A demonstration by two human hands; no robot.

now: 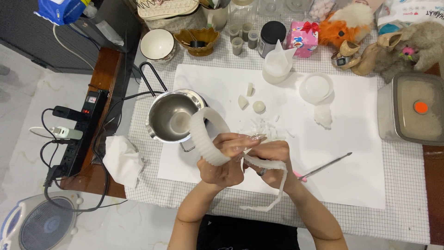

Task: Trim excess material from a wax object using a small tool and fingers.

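Left hand (222,164): closed round a white ribbed flexible mould (206,136), fingers pinching its edge.
Right hand (273,159): pressed against the left, thumb and fingers gripping the mould's loose strip, which hangs toward the person.
Step in hand: seemingly peeling the mould apart, held above the white sheet (351,185).
Next move calls for: a steady pull, probably, with both grips firm.
Beyond: steel pot (171,116), white chips (266,129), metal tool (326,165).

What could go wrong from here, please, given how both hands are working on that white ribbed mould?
The steel pot sits right behind the white ribbed mould that the left hand and right hand grip, so an elbow jerk might knock it. White chips could scatter further across the white sheet.
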